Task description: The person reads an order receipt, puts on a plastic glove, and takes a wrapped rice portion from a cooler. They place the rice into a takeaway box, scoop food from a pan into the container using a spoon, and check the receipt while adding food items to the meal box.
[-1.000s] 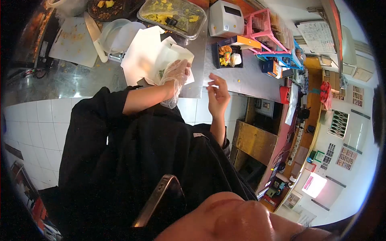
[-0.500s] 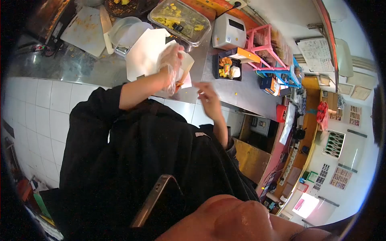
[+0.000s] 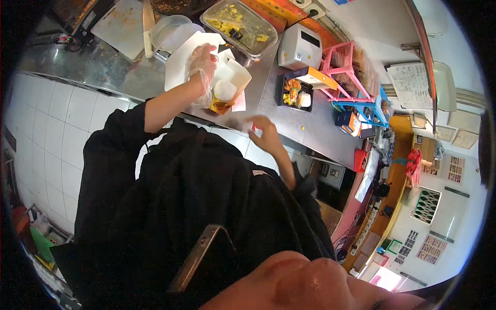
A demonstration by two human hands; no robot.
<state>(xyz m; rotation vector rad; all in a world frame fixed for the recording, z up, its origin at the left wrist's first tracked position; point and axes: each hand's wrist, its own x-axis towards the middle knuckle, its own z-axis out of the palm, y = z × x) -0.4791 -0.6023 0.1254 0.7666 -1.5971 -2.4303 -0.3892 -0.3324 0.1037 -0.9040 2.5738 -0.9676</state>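
Observation:
My left hand (image 3: 201,60), in a clear plastic glove, is curled against the raised lid of a white cardboard food box (image 3: 181,58). Inside the open box lies a white rounded mound that looks like rice (image 3: 225,90), with orange-brown food (image 3: 221,106) at the near corner. My bare right hand (image 3: 266,135) hovers at the counter's front edge, right of the box. Its fingers are bent together around a small, blurred item with a red part (image 3: 253,126), whose kind is unclear.
A black tray with food (image 3: 294,95) sits to the right, near a white machine (image 3: 299,46). Behind the box stands a clear tub of yellow pieces (image 3: 253,42). At left are a cutting board (image 3: 120,30) and a knife (image 3: 148,26). Pink racks (image 3: 347,77) stand farther right.
My left hand has shifted left and up from over the box's middle, uncovering the white mound. My right hand has lowered slightly, and a small red-marked item shows at its fingers.

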